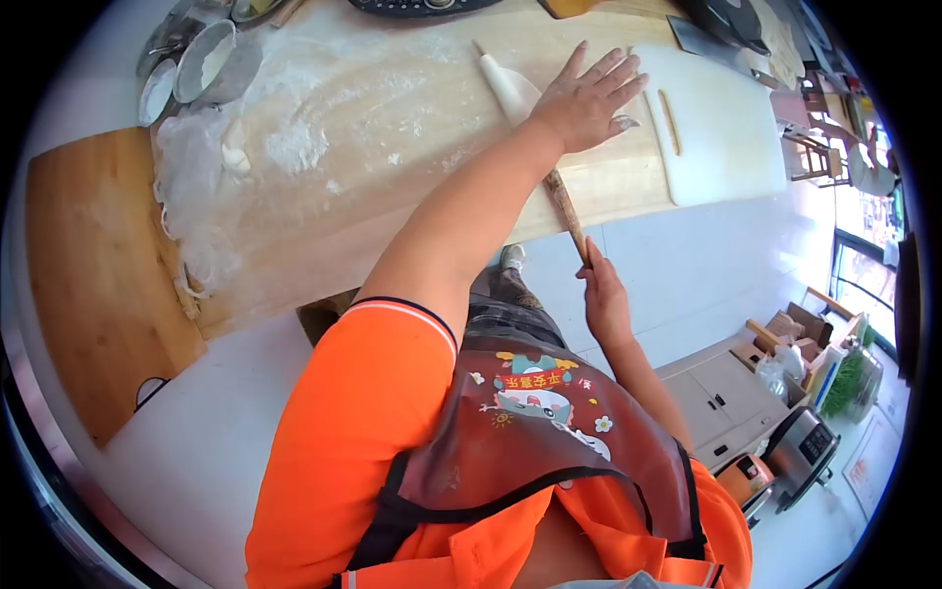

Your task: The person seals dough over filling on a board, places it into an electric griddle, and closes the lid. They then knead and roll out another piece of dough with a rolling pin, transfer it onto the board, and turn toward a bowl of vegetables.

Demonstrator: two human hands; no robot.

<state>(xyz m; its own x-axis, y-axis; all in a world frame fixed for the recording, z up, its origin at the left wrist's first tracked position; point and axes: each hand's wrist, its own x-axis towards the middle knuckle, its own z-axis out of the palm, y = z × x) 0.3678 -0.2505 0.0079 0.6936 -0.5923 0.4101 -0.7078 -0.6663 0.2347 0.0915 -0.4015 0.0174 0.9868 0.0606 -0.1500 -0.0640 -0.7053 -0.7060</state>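
A long wooden rolling pin lies slantwise across the floured board, its near end jutting past the table edge. Pale dough appears wrapped around its far part. My left hand is stretched over the dough and pin, palm down with fingers spread. Flour marks its thumb, and whether the palm touches the dough is hidden. Below the table edge, my right hand has its fingers closed around the near end of the pin.
Loose flour covers the wooden work surface. A white cutting board lies at right. Metal bowls stand at the far left beside crumpled plastic film. A dark pan sits at the far right.
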